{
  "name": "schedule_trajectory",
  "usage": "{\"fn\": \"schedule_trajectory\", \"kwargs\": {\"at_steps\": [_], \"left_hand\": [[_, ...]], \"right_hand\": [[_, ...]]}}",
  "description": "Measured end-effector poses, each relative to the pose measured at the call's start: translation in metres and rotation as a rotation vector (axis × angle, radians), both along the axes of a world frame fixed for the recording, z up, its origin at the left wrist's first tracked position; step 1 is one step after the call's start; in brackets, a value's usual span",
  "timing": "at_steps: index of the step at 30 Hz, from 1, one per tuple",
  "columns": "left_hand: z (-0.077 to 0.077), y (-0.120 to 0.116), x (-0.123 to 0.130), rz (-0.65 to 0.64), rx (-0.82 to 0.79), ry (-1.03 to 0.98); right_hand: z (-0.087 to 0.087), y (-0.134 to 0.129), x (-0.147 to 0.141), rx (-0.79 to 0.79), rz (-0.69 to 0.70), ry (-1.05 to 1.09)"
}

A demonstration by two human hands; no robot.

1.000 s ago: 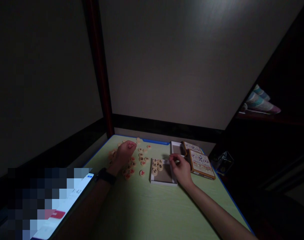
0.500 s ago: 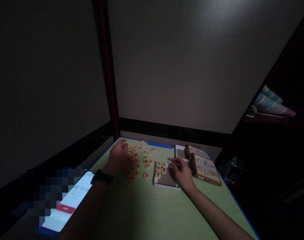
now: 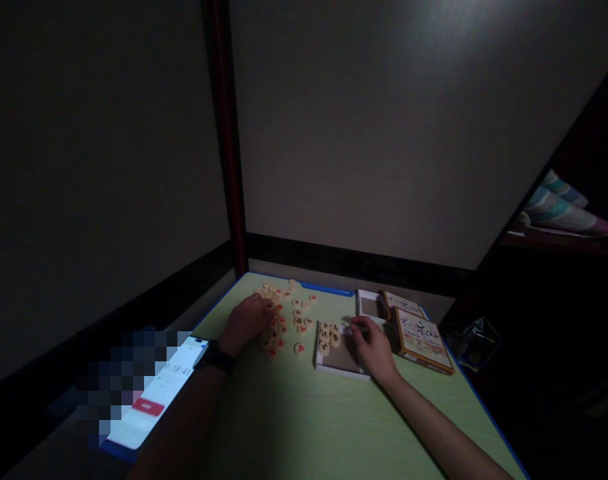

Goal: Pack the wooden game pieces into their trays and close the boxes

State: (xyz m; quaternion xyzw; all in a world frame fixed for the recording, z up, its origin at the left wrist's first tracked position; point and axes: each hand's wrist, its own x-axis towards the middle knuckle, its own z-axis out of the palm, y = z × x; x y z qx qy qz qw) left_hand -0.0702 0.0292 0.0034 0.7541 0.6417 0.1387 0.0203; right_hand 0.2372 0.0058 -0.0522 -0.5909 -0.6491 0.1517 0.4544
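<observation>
My left hand (image 3: 248,323), with a dark watch on the wrist, is over the pile of round chess pieces (image 3: 279,327) on the green table; its fingertips are too dark and small to read. Red and dark characters mark the pieces. My right hand (image 3: 371,343) is above the right side of an open tray (image 3: 344,372), thumb and fingers drawn together, and what they hold, if anything, is too small to make out. Several pieces with dark characters (image 3: 329,337) lie in rows at the tray's left side.
Behind the tray stands a second open tray (image 3: 371,307). Two printed boxes (image 3: 421,339) lie at the right. A lit phone (image 3: 157,393) is at the left edge of the green table (image 3: 304,427). A wall rises behind.
My left hand has moved from the left side of the pile in over the pieces. The whole view has shifted slightly. My right hand stays by the tray.
</observation>
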Motion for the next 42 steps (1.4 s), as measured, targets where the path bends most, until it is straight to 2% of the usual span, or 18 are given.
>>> {"fn": "schedule_trajectory", "kwargs": {"at_steps": [4,9,16,21,27,31,38,42], "left_hand": [[-0.005,0.0,0.005,-0.054,-0.01,0.047],[-0.006,-0.001,0.007,-0.036,-0.027,0.09],[-0.007,0.001,0.011,-0.021,0.064,-0.08],[-0.016,0.007,0.03,-0.065,0.102,-0.19],[-0.017,0.011,0.054,-0.076,0.029,-0.043],[-0.016,0.013,0.05,-0.084,0.016,-0.02],[-0.027,0.017,0.039,-0.162,0.02,-0.06],[-0.015,0.019,0.031,-0.124,0.038,-0.114]], "right_hand": [[0.0,0.0,0.0,-0.001,0.008,-0.001],[0.001,-0.001,0.0,0.015,0.008,-0.02],[-0.001,0.0,-0.001,0.018,0.005,0.004],[-0.001,0.0,-0.001,0.008,0.005,0.002],[0.0,0.0,-0.001,0.01,0.012,0.0],[0.0,-0.001,-0.001,0.005,0.019,-0.004],[0.002,-0.003,-0.001,-0.004,0.018,-0.023],[0.002,-0.001,-0.001,-0.005,0.016,-0.019]]}}
